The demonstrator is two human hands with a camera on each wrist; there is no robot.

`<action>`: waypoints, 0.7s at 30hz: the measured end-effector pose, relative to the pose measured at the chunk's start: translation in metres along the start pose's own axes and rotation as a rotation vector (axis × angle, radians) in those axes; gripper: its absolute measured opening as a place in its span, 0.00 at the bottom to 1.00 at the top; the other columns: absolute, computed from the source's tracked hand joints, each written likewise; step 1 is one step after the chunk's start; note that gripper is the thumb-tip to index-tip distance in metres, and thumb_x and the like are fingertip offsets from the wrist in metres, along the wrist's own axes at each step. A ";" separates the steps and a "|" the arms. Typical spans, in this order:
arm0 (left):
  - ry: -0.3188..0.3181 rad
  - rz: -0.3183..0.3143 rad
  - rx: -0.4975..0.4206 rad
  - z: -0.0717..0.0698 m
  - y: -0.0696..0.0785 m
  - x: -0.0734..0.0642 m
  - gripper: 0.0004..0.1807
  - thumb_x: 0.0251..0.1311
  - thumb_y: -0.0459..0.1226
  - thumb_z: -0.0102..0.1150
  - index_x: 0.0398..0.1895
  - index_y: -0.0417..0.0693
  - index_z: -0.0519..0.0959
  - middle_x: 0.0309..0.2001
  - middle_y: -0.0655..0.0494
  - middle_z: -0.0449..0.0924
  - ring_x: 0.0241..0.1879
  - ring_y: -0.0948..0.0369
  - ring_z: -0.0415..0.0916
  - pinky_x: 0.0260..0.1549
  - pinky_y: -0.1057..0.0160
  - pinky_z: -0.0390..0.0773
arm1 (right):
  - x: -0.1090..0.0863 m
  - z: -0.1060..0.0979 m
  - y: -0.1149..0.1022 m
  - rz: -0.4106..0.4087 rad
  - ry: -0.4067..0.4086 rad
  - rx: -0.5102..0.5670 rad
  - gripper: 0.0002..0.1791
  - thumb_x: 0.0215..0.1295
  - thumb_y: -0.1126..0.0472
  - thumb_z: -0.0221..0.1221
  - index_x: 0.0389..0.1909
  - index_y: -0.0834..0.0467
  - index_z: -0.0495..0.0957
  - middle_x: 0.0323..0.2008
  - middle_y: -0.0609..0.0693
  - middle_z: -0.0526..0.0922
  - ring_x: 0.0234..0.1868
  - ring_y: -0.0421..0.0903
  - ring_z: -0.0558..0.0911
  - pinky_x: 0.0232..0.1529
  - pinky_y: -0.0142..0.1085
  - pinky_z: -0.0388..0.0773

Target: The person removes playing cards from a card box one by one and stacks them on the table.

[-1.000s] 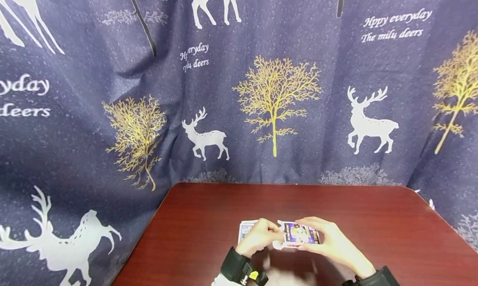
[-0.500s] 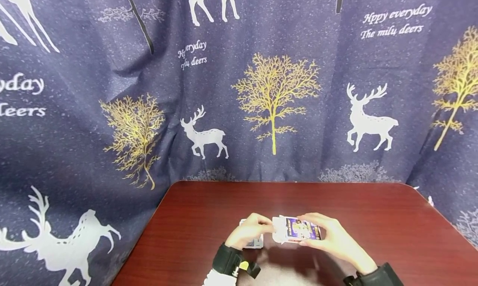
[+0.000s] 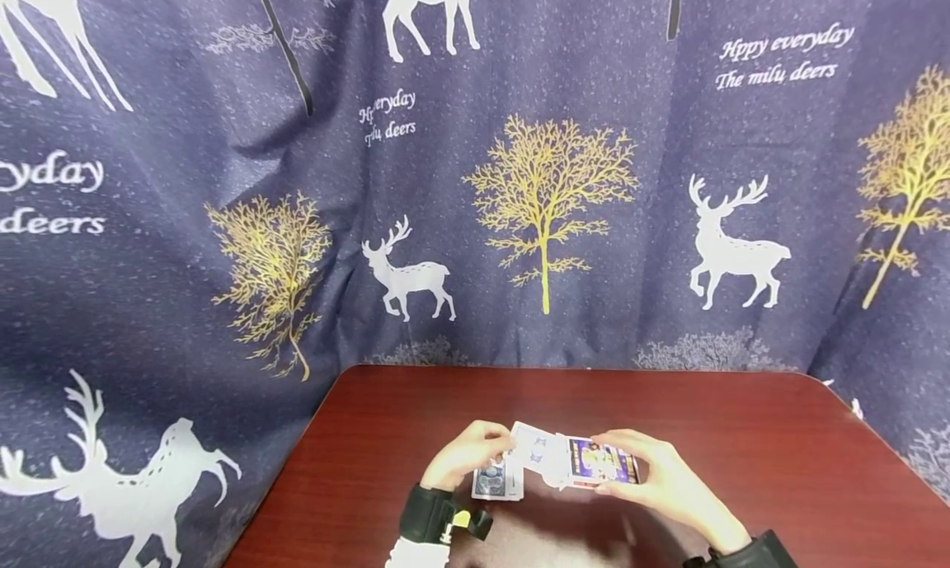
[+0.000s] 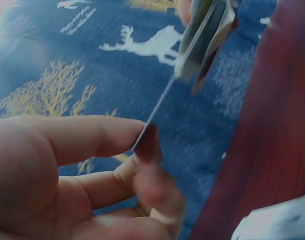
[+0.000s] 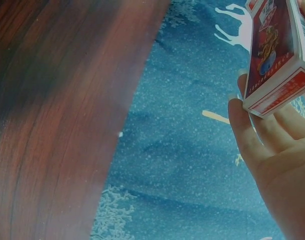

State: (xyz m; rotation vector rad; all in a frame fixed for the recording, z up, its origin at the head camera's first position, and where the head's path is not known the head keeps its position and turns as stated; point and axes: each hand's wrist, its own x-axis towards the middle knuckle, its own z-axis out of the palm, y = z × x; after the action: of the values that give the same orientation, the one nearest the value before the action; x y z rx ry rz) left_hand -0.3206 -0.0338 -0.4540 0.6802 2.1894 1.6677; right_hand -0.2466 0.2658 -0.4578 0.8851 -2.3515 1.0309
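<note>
Your left hand (image 3: 466,452) pinches the card (image 3: 538,447) at its left end; your right hand (image 3: 660,471) grips the card box (image 3: 603,462) across its near and far edges, right of the card stack (image 3: 496,481); align card and box; a skewed edge could catch

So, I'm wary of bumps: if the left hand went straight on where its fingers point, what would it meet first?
Beyond the card it pinches, the left hand would probably meet the open end of the card box in the right hand first, though depth is hard to judge.
</note>
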 end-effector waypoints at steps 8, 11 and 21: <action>0.050 -0.039 -0.137 -0.024 -0.007 -0.006 0.14 0.68 0.34 0.49 0.42 0.26 0.74 0.27 0.57 0.78 0.28 0.62 0.84 0.24 0.70 0.74 | -0.002 0.003 0.001 -0.003 -0.015 0.013 0.29 0.49 0.55 0.73 0.55 0.53 0.78 0.49 0.45 0.83 0.41 0.34 0.79 0.41 0.24 0.74; 0.113 -0.030 -0.142 -0.028 -0.012 -0.006 0.14 0.68 0.35 0.51 0.44 0.27 0.75 0.28 0.52 0.82 0.25 0.62 0.84 0.19 0.73 0.69 | -0.002 0.004 0.002 -0.014 -0.008 0.009 0.29 0.49 0.56 0.73 0.54 0.54 0.78 0.48 0.46 0.83 0.41 0.33 0.79 0.40 0.24 0.74; 0.353 -0.061 -0.140 -0.030 -0.031 -0.002 0.15 0.57 0.36 0.65 0.37 0.28 0.81 0.17 0.61 0.77 0.16 0.67 0.76 0.17 0.73 0.69 | -0.003 0.009 0.007 -0.055 0.043 0.009 0.30 0.42 0.61 0.75 0.51 0.57 0.79 0.46 0.50 0.84 0.39 0.36 0.79 0.38 0.23 0.72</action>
State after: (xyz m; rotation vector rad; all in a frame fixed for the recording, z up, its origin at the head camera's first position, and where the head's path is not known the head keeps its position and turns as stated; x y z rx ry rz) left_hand -0.3397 -0.0665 -0.4753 0.2956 2.2616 2.0120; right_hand -0.2509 0.2639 -0.4684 0.9170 -2.2761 1.0295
